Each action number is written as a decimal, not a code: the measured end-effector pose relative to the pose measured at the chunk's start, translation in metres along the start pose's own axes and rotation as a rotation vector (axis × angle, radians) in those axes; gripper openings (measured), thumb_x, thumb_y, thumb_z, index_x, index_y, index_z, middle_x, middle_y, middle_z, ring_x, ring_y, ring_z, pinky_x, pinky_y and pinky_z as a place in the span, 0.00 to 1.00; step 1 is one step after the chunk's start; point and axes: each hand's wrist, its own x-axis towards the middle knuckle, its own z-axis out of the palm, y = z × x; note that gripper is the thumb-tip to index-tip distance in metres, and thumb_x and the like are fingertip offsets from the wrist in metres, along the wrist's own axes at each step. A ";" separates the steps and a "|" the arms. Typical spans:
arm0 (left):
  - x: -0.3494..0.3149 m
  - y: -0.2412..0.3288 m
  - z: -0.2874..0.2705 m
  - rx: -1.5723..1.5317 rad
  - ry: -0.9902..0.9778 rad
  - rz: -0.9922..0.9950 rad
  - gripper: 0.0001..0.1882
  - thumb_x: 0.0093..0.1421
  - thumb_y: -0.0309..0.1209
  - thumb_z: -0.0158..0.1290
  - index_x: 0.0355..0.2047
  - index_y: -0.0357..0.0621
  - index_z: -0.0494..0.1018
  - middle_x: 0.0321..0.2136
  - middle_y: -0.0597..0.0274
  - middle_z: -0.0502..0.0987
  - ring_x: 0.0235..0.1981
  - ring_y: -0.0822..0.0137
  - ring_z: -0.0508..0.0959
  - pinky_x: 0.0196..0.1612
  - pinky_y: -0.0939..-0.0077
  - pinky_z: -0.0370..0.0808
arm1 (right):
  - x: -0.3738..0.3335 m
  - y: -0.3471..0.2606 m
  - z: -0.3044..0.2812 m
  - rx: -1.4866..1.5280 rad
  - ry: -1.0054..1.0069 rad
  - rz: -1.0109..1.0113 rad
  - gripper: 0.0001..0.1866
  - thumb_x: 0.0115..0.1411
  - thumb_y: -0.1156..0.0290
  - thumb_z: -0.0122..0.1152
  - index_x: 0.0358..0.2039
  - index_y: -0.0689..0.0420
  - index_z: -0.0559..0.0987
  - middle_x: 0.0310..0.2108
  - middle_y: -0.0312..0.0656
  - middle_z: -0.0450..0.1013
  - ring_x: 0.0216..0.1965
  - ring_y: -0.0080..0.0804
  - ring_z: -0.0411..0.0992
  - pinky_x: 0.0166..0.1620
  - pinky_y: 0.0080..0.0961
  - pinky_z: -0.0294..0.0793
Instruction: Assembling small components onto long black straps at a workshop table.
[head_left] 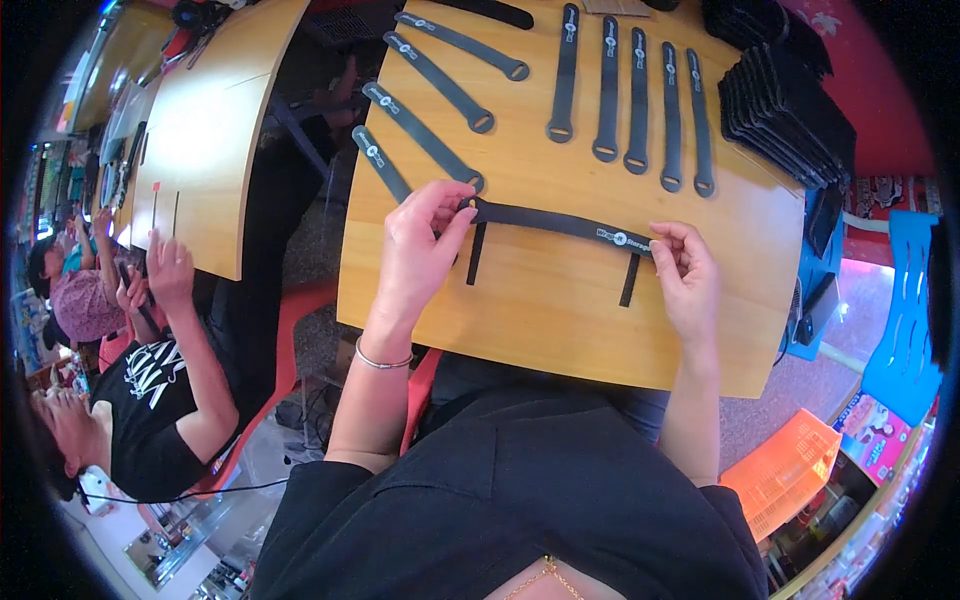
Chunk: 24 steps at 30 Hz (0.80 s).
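A dark grey strap (pixel 550 219) with a white printed mark is stretched between my two hands, low over the wooden table (pixel 560 330). My left hand (pixel 428 235) pinches its left end between thumb and fingertips. The right end, next to the print, is gripped by my right hand (pixel 686 280). Below the strap, two narrow black strips, one on the left (pixel 475 260) and one on the right (pixel 629 282), point toward me. Similar straps with slotted ends lie slanted at the upper left, including one strap (pixel 425 135) close to my left hand.
More straps (pixel 638 100) lie in a row at the far middle. Stacked black pieces (pixel 785 115) stand at the table's right edge. An orange basket (pixel 785 475) and a blue plastic chair (pixel 900 310) are at the right. Another person (pixel 150 400) works at a neighbouring table (pixel 215 130) on the left.
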 end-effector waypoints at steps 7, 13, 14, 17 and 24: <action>0.001 0.004 0.002 0.051 0.023 -0.007 0.07 0.53 0.19 0.55 0.33 0.35 0.72 0.25 0.61 0.74 0.24 0.75 0.74 0.28 0.84 0.72 | 0.003 0.001 0.002 -0.035 0.009 0.021 0.09 0.56 0.79 0.57 0.38 0.60 0.73 0.25 0.29 0.65 0.24 0.12 0.62 0.26 0.10 0.62; 0.002 0.002 0.003 0.163 0.030 0.034 0.08 0.52 0.19 0.55 0.33 0.36 0.72 0.23 0.61 0.72 0.21 0.74 0.72 0.25 0.83 0.69 | 0.004 -0.004 0.003 -0.077 -0.003 0.051 0.10 0.56 0.79 0.58 0.39 0.60 0.72 0.25 0.29 0.65 0.23 0.12 0.62 0.26 0.11 0.62; 0.003 0.001 0.003 0.171 0.028 0.037 0.08 0.51 0.19 0.55 0.33 0.36 0.72 0.22 0.61 0.72 0.20 0.74 0.71 0.24 0.82 0.68 | 0.005 -0.003 0.002 -0.077 -0.002 0.050 0.10 0.56 0.79 0.58 0.39 0.60 0.72 0.25 0.29 0.65 0.23 0.12 0.62 0.26 0.11 0.62; 0.003 0.000 0.003 0.199 0.024 0.053 0.07 0.52 0.19 0.55 0.33 0.36 0.73 0.22 0.64 0.71 0.20 0.78 0.69 0.23 0.85 0.67 | 0.004 -0.001 0.002 -0.105 0.010 0.027 0.10 0.55 0.79 0.58 0.38 0.60 0.71 0.24 0.30 0.65 0.23 0.13 0.62 0.25 0.11 0.63; 0.003 -0.001 0.006 0.274 0.046 0.102 0.07 0.52 0.19 0.56 0.33 0.36 0.73 0.22 0.65 0.71 0.20 0.80 0.69 0.23 0.87 0.66 | 0.005 -0.001 0.002 -0.132 0.007 0.033 0.11 0.55 0.78 0.59 0.39 0.60 0.71 0.22 0.31 0.65 0.21 0.13 0.62 0.25 0.13 0.64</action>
